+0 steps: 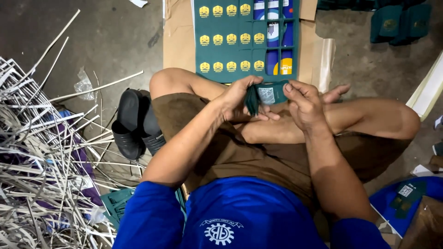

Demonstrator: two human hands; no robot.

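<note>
We grip the folded green card (265, 93) with left hand (237, 99) and right hand (302, 103), both clenched on it; uneven pressure could skew its crease.

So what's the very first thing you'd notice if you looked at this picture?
Probably the two hands in the middle: the left hand and right hand together hold a small stack of dark green cards over the person's crossed legs. Just beyond lies a big green printed sheet with rows of yellow emblems. At the left sprawls a heap of pale paper strips, with black sandals beside it.
</note>
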